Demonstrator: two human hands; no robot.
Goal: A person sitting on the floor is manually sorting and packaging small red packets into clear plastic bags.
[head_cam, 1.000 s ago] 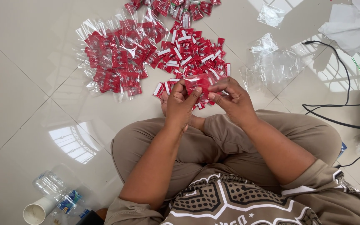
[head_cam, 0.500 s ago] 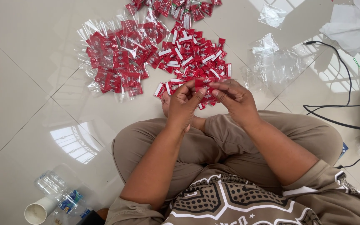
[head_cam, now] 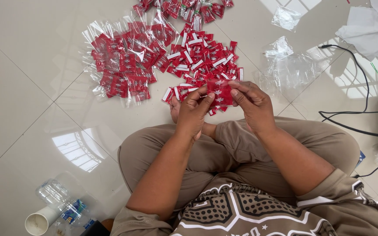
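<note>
- Hands first: I see the left hand point(head_cam: 194, 111) and right hand point(head_cam: 251, 105) raised side by side, both pinched on one small red packet point(head_cam: 220, 92) stretched between the fingertips.
- That packet hangs above the crossed legs point(head_cam: 241, 148), at the near edge of the loose red sachets point(head_cam: 200, 61) lying at 12 o'clock.
- Bagged red bundles point(head_cam: 125, 65) lie at 10 o'clock.
- Empty clear bags point(head_cam: 292, 70) sit at 2 o'clock, a black cable point(head_cam: 359, 87) beyond them.
- Crushed bottle point(head_cam: 57, 196) and paper cup point(head_cam: 38, 221) rest at 8 o'clock.

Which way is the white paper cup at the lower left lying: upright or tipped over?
Tipped over. The white paper cup lies on its side on the tiled floor, its open mouth facing the camera.
</note>
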